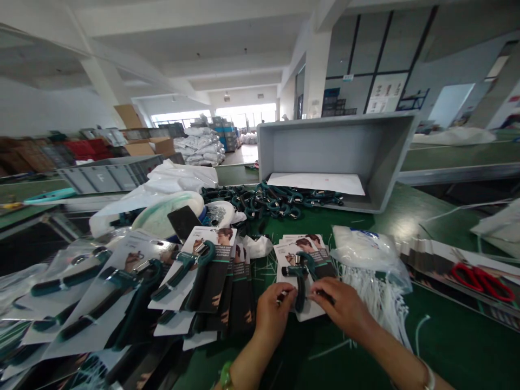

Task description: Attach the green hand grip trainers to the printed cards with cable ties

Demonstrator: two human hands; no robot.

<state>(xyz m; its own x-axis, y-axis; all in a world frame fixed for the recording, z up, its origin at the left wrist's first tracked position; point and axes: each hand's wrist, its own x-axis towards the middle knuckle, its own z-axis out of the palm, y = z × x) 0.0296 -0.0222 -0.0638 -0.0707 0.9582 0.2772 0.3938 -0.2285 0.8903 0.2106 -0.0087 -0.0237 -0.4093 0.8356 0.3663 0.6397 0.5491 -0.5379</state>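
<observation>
A green hand tool (301, 281) with a dark handle lies on a printed card (314, 310) on the green table, over several more cards. On its left side, my left hand (273, 310) is closed in a pinch at the card's edge. My right hand (340, 304) pinches close to the handle from the right. What either set of fingertips holds is too small to make out. A bunch of white cable ties (377, 298) lies just right of my right hand.
Carded tools (203, 279) are piled at the left. Loose green tools (260, 200) spill from a tipped grey bin (337, 157) behind. Red-handled scissors (483, 283) rest on cards at the right. A white bowl (219, 214) and plastic bags (361, 246) stand nearby.
</observation>
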